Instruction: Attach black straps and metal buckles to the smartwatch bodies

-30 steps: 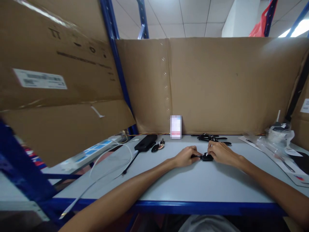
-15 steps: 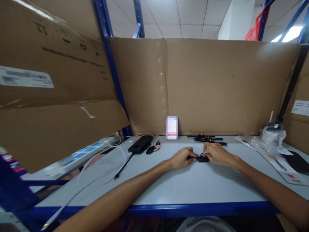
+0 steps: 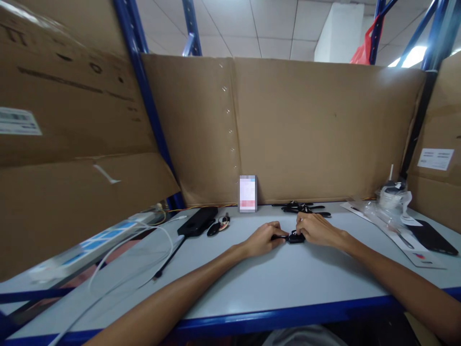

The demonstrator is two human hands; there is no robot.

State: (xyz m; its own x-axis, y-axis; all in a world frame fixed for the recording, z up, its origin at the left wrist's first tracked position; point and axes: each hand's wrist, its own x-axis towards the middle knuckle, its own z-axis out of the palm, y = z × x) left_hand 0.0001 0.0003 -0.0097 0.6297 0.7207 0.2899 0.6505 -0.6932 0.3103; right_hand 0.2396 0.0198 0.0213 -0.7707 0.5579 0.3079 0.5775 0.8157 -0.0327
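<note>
Both my hands rest on the grey table top [image 3: 288,278], meeting at a small black part [image 3: 295,237] that lies between them. My left hand [image 3: 264,239] has its fingers curled and pinches the part's left end. Fingers of my right hand [image 3: 316,228] are closed on its right side from above. What the part is stays too small to tell. Just behind my right hand lies a little heap of black straps or clips [image 3: 304,208].
A tall cardboard sheet [image 3: 288,129] walls the table's back, with a small card [image 3: 248,193] leaning on it. A black box [image 3: 197,222], keys [image 3: 219,225] and white cables [image 3: 144,250] lie left. Plastic bags [image 3: 389,206] and a dark phone [image 3: 430,238] lie right. The front edge is blue [image 3: 273,319].
The view has swung to the right, so everything has slid left in the picture. My hands stay together on the small black part.
</note>
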